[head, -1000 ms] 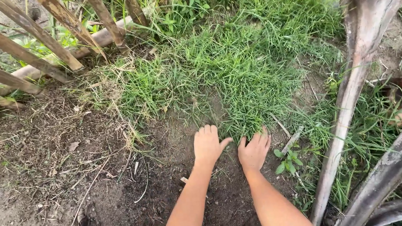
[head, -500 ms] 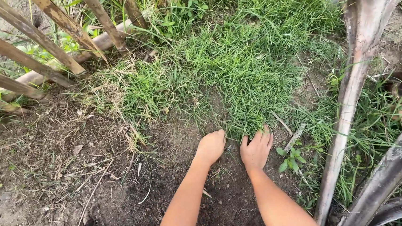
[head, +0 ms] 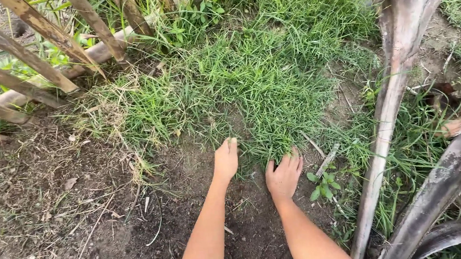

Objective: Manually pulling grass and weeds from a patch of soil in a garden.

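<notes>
A thick patch of green grass (head: pixel 260 89) meets bare dark soil (head: pixel 247 220) in the middle of the view. My left hand (head: pixel 226 159) is turned on its edge at the grass border. Its fingers are held together and their tips are pushed in among the blades; whether they grip any grass is hidden. My right hand (head: pixel 283 175) lies flat just to the right, fingers spread, with the tips under the edge of the same patch. A small broad-leaved weed (head: pixel 321 185) grows right beside my right hand.
Slanted wooden fence stakes (head: pixel 45 34) and a lying log (head: pixel 90 55) close off the upper left. Dry palm frond stalks (head: pixel 395 91) run down the right side, with more (head: pixel 445 185) at the lower right. Dry straw and twigs (head: pixel 100 198) litter the soil on the left.
My left hand has gone from flat with spread fingers, through a curled fist, to edge-on and pushed further into the grass. My right hand has stayed at the grass edge. The view has shifted slightly.
</notes>
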